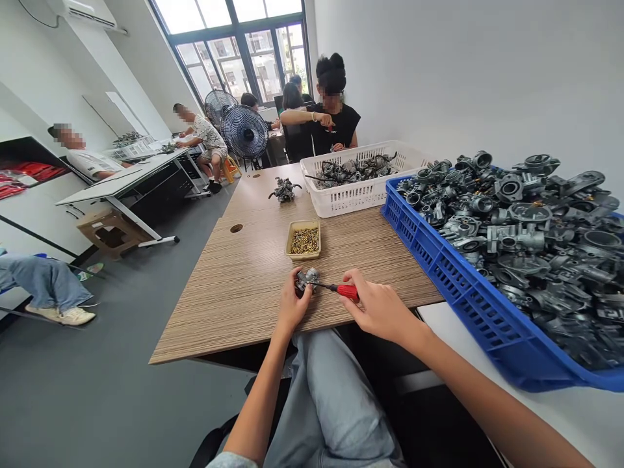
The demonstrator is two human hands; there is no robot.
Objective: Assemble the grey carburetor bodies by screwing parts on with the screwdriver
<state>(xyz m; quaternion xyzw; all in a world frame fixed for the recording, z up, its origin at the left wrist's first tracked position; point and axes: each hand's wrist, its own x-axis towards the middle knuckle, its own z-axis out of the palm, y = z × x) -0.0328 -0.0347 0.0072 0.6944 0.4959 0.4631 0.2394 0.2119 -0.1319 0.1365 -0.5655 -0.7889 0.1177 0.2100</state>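
Note:
Close to the table's front edge, my left hand (pixel 293 302) is closed round a small grey metal carburetor (pixel 307 278). A screwdriver (pixel 348 292) with a red handle and dark shaft is gripped in my right hand (pixel 377 307). Its shaft points left and its tip meets the carburetor; the exact contact spot is too small to make out. Just beyond my hands stands a cream tray (pixel 288 247) holding many small brass-coloured parts.
On the wooden table (pixel 234 286) lies another carburetor (pixel 284 190). A white basket (pixel 341 201) of carburetors stands behind, and a heaped blue crate (pixel 439 279) at right. A co-worker (pixel 336 127) sits across the table. Fans (pixel 245 132) and other people are farther back.

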